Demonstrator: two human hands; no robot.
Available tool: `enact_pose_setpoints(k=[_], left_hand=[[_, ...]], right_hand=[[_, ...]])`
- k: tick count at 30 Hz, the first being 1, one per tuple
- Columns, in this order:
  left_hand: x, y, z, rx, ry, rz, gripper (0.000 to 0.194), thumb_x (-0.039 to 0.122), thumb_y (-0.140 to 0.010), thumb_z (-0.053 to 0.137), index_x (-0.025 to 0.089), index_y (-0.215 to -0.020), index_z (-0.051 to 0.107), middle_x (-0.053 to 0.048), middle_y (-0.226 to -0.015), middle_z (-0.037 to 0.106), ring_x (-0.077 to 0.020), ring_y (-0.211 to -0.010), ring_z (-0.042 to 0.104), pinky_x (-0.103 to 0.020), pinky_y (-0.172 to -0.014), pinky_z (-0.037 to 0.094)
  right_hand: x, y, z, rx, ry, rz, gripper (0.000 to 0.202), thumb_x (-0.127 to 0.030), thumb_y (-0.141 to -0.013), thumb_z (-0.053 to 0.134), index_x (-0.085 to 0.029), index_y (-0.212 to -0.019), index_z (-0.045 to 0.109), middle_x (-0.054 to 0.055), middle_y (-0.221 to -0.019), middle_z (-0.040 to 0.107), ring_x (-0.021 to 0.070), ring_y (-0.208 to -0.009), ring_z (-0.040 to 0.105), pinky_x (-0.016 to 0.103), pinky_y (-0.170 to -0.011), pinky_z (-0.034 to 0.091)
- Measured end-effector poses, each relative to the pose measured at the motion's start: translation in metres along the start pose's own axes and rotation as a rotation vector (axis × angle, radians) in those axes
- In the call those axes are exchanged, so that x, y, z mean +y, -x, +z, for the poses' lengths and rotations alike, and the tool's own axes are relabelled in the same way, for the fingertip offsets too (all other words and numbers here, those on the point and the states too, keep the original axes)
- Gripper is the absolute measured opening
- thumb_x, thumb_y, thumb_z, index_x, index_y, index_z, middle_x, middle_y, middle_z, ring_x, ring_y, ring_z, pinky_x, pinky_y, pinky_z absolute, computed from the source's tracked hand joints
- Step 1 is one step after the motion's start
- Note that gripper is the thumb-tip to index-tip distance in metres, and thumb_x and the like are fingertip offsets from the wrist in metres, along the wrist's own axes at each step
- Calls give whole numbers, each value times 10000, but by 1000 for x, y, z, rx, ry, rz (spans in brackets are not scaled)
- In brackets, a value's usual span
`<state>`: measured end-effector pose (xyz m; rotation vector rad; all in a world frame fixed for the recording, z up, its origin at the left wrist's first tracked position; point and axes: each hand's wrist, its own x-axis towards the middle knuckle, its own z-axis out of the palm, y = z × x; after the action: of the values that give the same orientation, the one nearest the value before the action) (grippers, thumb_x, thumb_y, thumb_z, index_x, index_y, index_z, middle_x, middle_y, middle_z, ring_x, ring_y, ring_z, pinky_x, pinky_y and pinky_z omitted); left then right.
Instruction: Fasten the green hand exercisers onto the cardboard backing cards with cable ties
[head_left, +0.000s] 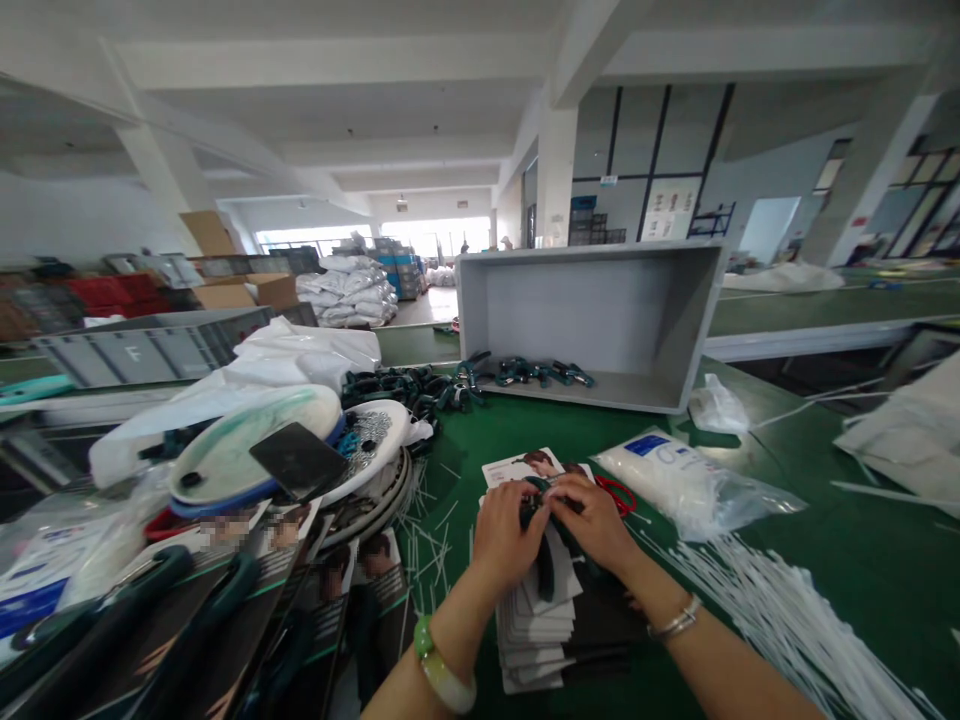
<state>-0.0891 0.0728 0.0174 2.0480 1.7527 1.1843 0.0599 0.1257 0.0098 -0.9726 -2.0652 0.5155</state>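
My left hand is closed around a dark green-handled hand tool, which looks like pliers or snips; its head is mostly hidden by the fingers. My right hand pinches at the tool's head, fingertips almost meeting those of the left. Whether a small piece is in that pinch cannot be made out. Both hands are above a stack of printed backing cards. Just beyond the right fingers lie red-handled scissors. Loose white cable ties spread to the right.
A grey crate lies on its side at the back, with several green tools in and beside it. Left are a white bowl of small metal parts, a dark phone-like slab and carded tools. A plastic bag lies right.
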Motion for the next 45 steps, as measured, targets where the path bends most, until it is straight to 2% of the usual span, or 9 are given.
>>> enact_pose_setpoints(k=[6, 11, 15, 24, 27, 31, 34, 40, 45], left_hand=[[2, 8, 8, -45, -60, -212, 169, 213, -782, 487, 258, -900, 598, -21, -995, 615, -218, -936, 547, -333, -796, 412], [5, 4, 6, -72, -42, -226, 180, 352, -788, 521, 275, -902, 637, -17, -1013, 614, -205, -959, 552, -310, -809, 416], [7, -2, 2, -172, -112, -313, 255, 473, -705, 595, 315, -893, 662, 2, -1075, 578, -198, -968, 553, -282, -773, 433], [16, -18, 0, -232, -185, -321, 198, 421, -677, 629, 299, -818, 697, -16, -1024, 607, -214, -949, 571, -303, -770, 440], [18, -14, -9, -169, -177, -304, 238, 443, -658, 652, 285, -833, 688, -26, -1014, 608, -227, -959, 558, -320, -781, 439], [10, 10, -23, 194, -70, -249, 272, 414, -741, 586, 249, -949, 646, -60, -1105, 557, -225, -1018, 513, -360, -871, 403], [-7, 40, -23, 390, 178, -378, 341, 434, -796, 501, 194, -1026, 578, -87, -1059, 566, -199, -935, 541, -352, -827, 433], [-21, 79, -8, 189, 709, -515, 329, 411, -691, 632, 144, -873, 571, -44, -776, 646, -155, -711, 612, -253, -652, 477], [-12, 74, -6, 195, 437, -374, 178, 330, -755, 567, 170, -776, 643, -29, -734, 666, -144, -654, 602, -246, -619, 472]], right_hand=[[-23, 16, -14, -181, 252, -210, 183, -200, -831, 440, -187, -795, 619, 66, -897, 596, 188, -878, 538, 311, -793, 413], [-32, 27, -18, -284, 545, -161, 212, -189, -828, 435, -200, -756, 634, 60, -846, 570, 179, -787, 526, 269, -654, 394], [-24, 30, -17, -249, 462, -167, 227, -192, -852, 406, -185, -808, 628, 54, -820, 562, 148, -730, 521, 248, -644, 387], [-27, 25, -24, -363, 482, -253, 207, -158, -817, 416, -178, -797, 621, 55, -787, 581, 165, -756, 533, 258, -658, 391], [-35, 28, -33, -413, 486, -181, 243, -152, -782, 441, -192, -928, 630, 63, -857, 571, 172, -790, 539, 272, -690, 408], [-47, 35, -49, -491, 446, -197, 288, -162, -724, 495, -216, -964, 644, 69, -936, 542, 180, -841, 539, 293, -743, 422], [-55, 41, -54, -520, 543, -239, 201, -235, -702, 556, -195, -873, 653, 86, -959, 537, 212, -845, 534, 325, -715, 430], [-65, 45, -38, -479, 761, -344, 166, -117, -800, 459, -165, -760, 612, 83, -862, 583, 202, -792, 540, 261, -581, 398], [-63, 43, -19, -324, 537, -290, 156, -186, -848, 473, -184, -812, 624, 60, -820, 618, 187, -797, 562, 267, -650, 418]])
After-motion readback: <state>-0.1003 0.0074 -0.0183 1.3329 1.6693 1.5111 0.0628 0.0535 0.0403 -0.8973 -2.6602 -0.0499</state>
